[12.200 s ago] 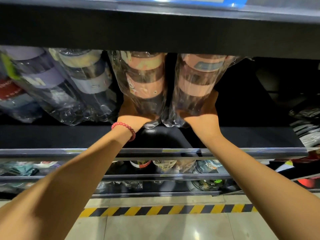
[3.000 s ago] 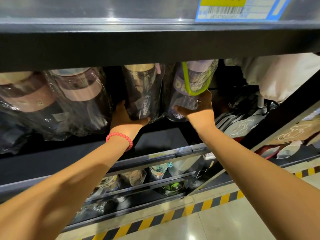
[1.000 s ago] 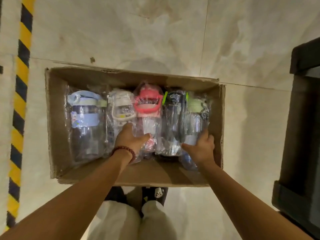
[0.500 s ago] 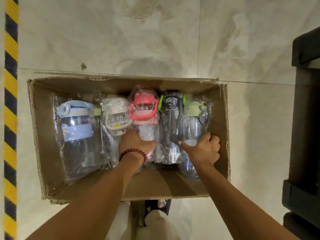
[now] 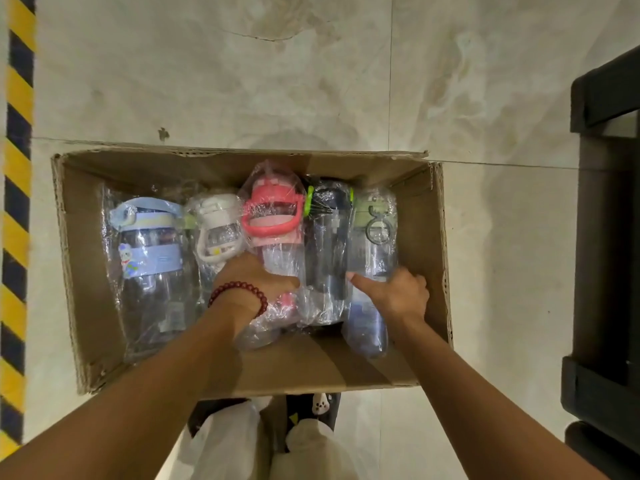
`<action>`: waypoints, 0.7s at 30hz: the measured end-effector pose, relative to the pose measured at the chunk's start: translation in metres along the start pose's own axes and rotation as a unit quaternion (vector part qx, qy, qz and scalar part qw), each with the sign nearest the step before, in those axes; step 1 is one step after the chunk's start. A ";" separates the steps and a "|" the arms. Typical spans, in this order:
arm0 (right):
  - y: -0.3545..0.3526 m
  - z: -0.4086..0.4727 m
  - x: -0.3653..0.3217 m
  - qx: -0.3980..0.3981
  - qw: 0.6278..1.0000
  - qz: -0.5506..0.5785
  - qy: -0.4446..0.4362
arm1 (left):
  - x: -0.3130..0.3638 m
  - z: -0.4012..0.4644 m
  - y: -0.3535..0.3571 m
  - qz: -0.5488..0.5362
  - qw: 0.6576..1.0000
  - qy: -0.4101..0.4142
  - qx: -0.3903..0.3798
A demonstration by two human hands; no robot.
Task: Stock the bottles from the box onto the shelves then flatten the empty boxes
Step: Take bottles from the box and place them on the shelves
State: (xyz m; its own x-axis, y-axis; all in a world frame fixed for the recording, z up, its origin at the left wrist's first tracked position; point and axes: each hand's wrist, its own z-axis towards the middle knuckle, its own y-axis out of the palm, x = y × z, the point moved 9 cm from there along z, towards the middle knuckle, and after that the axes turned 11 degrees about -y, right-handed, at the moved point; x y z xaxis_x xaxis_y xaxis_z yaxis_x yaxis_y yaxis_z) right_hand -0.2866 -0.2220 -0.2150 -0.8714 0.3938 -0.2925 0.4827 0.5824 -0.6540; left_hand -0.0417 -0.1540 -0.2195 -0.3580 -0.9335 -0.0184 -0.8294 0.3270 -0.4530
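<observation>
An open cardboard box point(image 5: 86, 265) lies on the tiled floor below me. Inside lie several plastic-wrapped bottles side by side: a blue-lidded bottle point(image 5: 152, 261), a white-handled bottle point(image 5: 216, 230), a pink-lidded bottle point(image 5: 273, 223), a dark bottle with green trim point(image 5: 327, 244) and a pale green-lidded bottle point(image 5: 374, 237). My left hand point(image 5: 256, 282), with a red bead bracelet on the wrist, grips the body of the pink-lidded bottle. My right hand point(image 5: 394, 292) is wrapped around the lower body of the pale green-lidded bottle.
A yellow-and-black hazard stripe point(image 5: 15, 237) runs along the floor at the left. A black shelf unit point(image 5: 606, 237) stands at the right edge. My legs and shoes point(image 5: 311, 410) are just below the box's near wall.
Earlier both hands pushed wrapped bottles onto a shelf. The view then dropped to the box, and both hands have closed tighter on the pink-lidded and green-lidded bottles; the pink one has lifted slightly.
</observation>
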 end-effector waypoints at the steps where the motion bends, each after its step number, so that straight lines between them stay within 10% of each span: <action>1: 0.004 -0.001 0.002 -0.006 1.000 0.021 0.007 | -0.003 0.000 0.002 -0.018 1.000 -0.009 -0.011; 21: -0.021 -0.051 -0.001 -0.005 0.976 0.206 -0.071 | -0.040 -0.045 -0.019 -0.282 0.956 -0.006 -0.084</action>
State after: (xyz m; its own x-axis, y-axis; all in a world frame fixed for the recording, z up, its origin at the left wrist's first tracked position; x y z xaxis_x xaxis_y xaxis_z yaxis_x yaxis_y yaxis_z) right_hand -0.2914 -0.1979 -0.1653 -0.6060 0.4942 -0.6234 0.7951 0.4021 -0.4541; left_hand -0.0310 -0.1158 -0.1706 0.1710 -0.9694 0.1759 -0.9464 -0.2113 -0.2442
